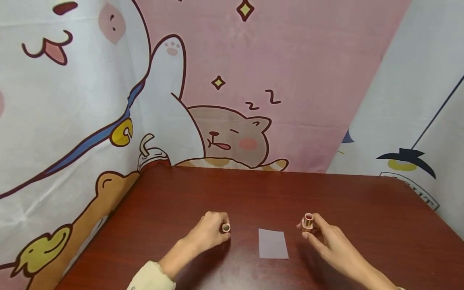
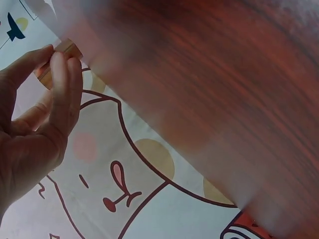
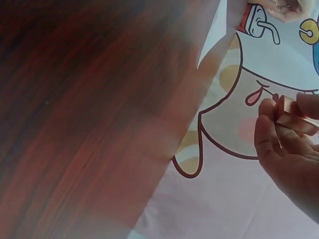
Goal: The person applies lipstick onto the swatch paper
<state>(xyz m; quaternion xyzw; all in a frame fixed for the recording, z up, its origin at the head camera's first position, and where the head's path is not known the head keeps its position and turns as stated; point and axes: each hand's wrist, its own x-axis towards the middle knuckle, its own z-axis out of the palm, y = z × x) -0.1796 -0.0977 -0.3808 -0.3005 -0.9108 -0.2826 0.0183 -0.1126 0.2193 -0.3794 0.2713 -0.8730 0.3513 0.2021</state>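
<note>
From my remote seat I'm looking at the cloth (image 1: 308,60), its cartoon animals spanning the head view from nine o'clock over twelve to three. The desk (image 1: 174,193), dark reddish wood, is spreading below it toward six o'clock. The right hand (image 1: 331,241) is showing between four and five o'clock, its grip pinching the lipstick (image 1: 307,224) by the base, thumb and fingers parted only by that base. The left hand (image 1: 211,231) is showing near half past six, its grip holding the cap (image 1: 226,228) in curled fingers, parted no wider than the cap. The paper (image 1: 273,244) is lying flat between the hands, touching neither. Taking the paper as my dial's centre, I'm finding the lipstick at two o'clock, standing upright and showing red inside its gold tube. The cap is sitting between nine and ten o'clock, its hollow mouth facing the head camera.
</note>
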